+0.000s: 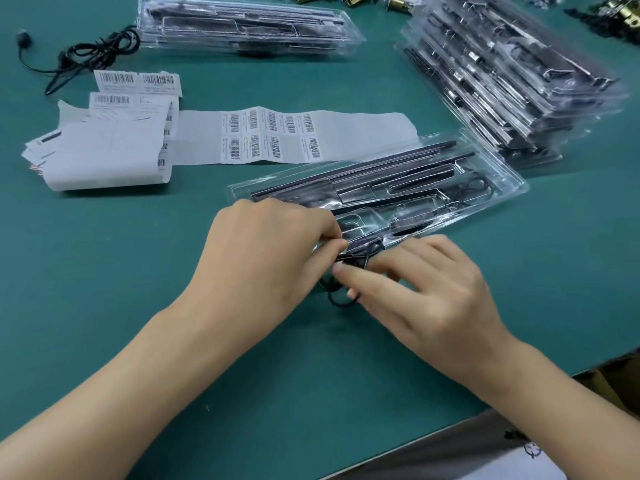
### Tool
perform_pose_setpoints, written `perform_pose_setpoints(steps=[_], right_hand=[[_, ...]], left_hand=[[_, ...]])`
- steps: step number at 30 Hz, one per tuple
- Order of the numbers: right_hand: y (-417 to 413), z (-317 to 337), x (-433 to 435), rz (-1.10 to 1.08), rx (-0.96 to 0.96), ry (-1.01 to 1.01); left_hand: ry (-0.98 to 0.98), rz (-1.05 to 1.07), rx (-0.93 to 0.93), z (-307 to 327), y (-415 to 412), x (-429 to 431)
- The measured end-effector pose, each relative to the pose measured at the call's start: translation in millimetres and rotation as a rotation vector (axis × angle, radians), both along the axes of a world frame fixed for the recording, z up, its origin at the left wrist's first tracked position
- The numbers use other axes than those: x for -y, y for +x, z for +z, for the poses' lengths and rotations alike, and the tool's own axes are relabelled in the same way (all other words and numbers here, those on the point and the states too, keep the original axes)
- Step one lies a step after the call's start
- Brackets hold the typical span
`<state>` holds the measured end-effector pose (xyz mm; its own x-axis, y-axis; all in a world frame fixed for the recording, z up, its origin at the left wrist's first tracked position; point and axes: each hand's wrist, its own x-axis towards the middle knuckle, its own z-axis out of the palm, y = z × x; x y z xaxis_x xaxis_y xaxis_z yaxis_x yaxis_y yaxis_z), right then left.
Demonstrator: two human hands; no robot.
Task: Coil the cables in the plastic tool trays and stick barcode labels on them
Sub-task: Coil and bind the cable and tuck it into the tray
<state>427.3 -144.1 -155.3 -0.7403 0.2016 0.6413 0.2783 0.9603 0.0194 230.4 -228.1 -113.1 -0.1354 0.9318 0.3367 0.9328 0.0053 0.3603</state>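
Observation:
A clear plastic tool tray with dark metal parts lies slanted on the green table, just beyond my hands. A thin black cable loops at the tray's near edge and trails onto the table below. My left hand pinches the cable at its fingertips. From the right, my right hand holds the same cable between thumb and fingers. A strip of barcode labels lies flat behind the tray.
Folded label sheets pile at the left. A stack of filled trays stands at the right, another stack at the back. A loose black cable bundle lies far left. The table edge runs at the lower right.

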Motion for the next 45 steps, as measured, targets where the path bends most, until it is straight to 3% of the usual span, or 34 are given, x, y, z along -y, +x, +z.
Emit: perform_pose_setpoints(steps=[21,29,38,45], right_hand=[[-13,-4,-19,0.065,-0.008,0.013],[-9,-6,-23,0.092,0.006,0.008],[-8,-3,-27,0.134,-0.001,-0.031],[-9,-5,-29,0.122,-0.003,-0.03]], left_hand=[[0.039,-0.031,-0.123,-2,-1,1],[-0.197,-0.165,-0.073,10,-23,8],[-0.231,-0.208,0.017,15,-25,6],[-0.104,-0.118,-0.343,-2,4,4]])
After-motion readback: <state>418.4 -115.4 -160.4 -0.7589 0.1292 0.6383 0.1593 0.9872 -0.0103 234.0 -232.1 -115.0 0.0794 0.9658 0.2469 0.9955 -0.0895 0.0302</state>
